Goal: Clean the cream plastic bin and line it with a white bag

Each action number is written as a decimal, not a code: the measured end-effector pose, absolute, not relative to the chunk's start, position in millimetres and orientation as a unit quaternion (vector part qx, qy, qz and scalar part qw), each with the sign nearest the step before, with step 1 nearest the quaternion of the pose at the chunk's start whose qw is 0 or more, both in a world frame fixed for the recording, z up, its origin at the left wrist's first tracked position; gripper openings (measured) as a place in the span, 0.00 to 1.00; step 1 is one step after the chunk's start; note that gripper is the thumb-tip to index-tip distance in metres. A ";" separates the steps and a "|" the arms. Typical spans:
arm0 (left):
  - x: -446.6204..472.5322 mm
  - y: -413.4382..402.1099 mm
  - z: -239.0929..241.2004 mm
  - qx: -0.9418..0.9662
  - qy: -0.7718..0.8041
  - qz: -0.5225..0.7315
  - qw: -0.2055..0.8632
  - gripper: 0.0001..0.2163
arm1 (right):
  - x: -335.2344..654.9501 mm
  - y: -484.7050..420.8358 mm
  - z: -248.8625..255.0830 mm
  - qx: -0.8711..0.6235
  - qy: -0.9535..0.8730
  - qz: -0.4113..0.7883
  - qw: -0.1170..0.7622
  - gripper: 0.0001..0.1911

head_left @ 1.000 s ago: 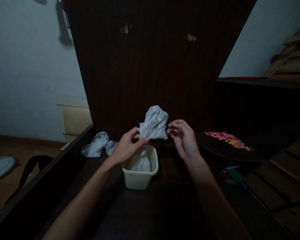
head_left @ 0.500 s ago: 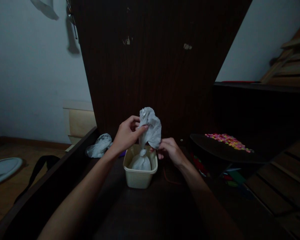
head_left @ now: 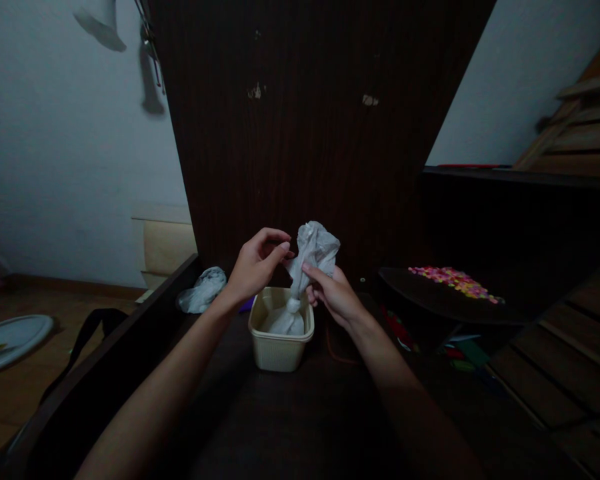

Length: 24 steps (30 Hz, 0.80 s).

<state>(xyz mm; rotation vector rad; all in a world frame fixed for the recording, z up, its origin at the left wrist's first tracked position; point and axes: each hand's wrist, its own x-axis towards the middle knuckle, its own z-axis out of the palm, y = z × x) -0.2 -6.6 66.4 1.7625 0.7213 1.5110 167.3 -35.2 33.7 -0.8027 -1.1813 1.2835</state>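
A knotted white plastic bag (head_left: 320, 245) stands with its gathered neck up out of a cream plastic tub (head_left: 280, 351). Its rounded, tied lower part sits inside the tub. My right hand (head_left: 336, 295) grips the loose upper part of the bag from the right, thumb across the front. My left hand (head_left: 257, 263) is at the bag's left edge, fingers curved and apart from the thumb. Whether its lower fingertips touch the plastic I cannot tell.
A crumpled plastic bag (head_left: 203, 290) lies left of the tub, against the raised dark side board (head_left: 130, 350). On the right, a curved dark shelf (head_left: 410, 287) bears many small colourful pieces (head_left: 455, 283). A tall dark panel (head_left: 300, 147) rises behind.
The upper part of the bag has tilted right. My left hand has let go of it, and my right hand has moved its thumb onto the front of the bag.
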 end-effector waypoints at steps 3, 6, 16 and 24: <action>-12.1 -3.0 52.5 0.671 0.334 0.588 0.304 0.08 | 169.9 -32.5 37.2 -0.330 -0.463 0.573 0.591 0.20; -20.1 -4.8 36.6 0.736 0.341 0.485 0.327 0.10 | 171.4 -29.5 41.1 -0.316 -0.440 0.586 0.602 0.19; -8.7 -17.7 22.1 0.876 0.332 0.262 0.230 0.10 | 167.1 -35.6 77.5 -0.158 -0.442 0.626 0.623 0.18; -5.4 -9.7 31.3 0.836 0.301 0.400 0.225 0.10 | 174.8 -46.6 109.2 -0.106 -0.523 0.512 0.673 0.14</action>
